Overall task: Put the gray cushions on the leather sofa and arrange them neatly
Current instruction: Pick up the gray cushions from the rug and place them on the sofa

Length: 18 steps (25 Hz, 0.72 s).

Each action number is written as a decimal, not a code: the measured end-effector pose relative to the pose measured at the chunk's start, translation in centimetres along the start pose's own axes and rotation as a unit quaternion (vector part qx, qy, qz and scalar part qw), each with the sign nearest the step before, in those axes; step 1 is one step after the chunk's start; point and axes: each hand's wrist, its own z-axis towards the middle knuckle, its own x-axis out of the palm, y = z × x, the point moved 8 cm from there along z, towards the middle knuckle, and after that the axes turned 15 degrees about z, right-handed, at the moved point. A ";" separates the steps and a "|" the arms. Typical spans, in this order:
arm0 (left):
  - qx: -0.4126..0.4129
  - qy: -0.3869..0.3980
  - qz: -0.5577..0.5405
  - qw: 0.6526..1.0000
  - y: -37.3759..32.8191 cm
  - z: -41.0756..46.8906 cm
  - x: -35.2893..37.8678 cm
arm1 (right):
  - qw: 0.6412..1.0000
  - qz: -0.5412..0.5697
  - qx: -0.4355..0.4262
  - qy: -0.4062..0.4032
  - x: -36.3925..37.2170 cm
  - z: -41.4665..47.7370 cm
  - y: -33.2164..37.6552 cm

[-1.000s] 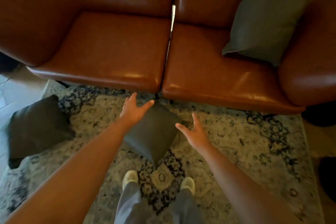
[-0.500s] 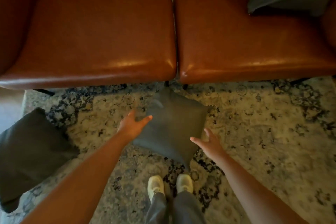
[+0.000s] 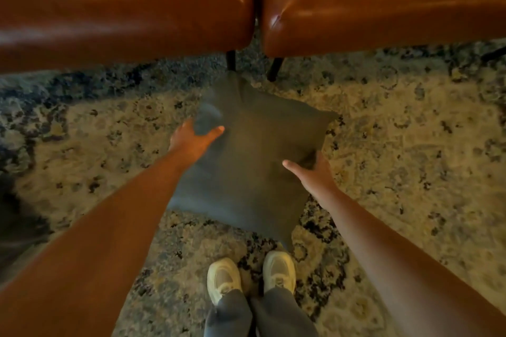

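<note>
A gray cushion (image 3: pixel 252 161) lies on the patterned rug just in front of the brown leather sofa (image 3: pixel 126 0), turned like a diamond. My left hand (image 3: pixel 193 139) grips its left edge, thumb on top and fingers under the fabric, which bunches up there. My right hand (image 3: pixel 312 172) clasps its right edge, thumb on top, fingers wrapped around the side. A second dark gray cushion (image 3: pixel 16 230) shows blurred at the left edge of the frame. The cushion on the sofa seat is out of view.
The sofa's two seat sections (image 3: pixel 383 3) fill the top, with a gap and dark legs (image 3: pixel 275 68) between them. The patterned rug (image 3: pixel 410 145) covers the floor. My feet in pale shoes (image 3: pixel 224 279) stand right behind the cushion.
My head has dropped closer to the floor. Both hands went from hovering open beside the cushion to closing on its left and right edges.
</note>
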 end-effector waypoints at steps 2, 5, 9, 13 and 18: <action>-0.005 -0.009 -0.001 1.000 0.0 0.5 0.1 | 0.997 0.063 0.035 -0.014 0.5 1.7 -1.7; -0.037 0.007 -0.062 0.997 0.2 0.2 0.9 | 0.983 0.162 0.086 -0.015 0.8 2.3 -2.7; -0.012 0.056 -0.171 0.984 -0.9 -2.3 0.5 | 0.972 0.219 0.080 0.013 0.4 0.6 -2.2; 0.013 0.069 -0.202 0.977 -2.5 -7.8 -1.9 | 0.969 0.243 0.038 0.025 -1.4 -4.0 1.3; 0.036 0.062 -0.220 0.973 -6.6 -17.2 -8.8 | 0.970 0.236 -0.023 0.048 -6.2 -12.5 10.6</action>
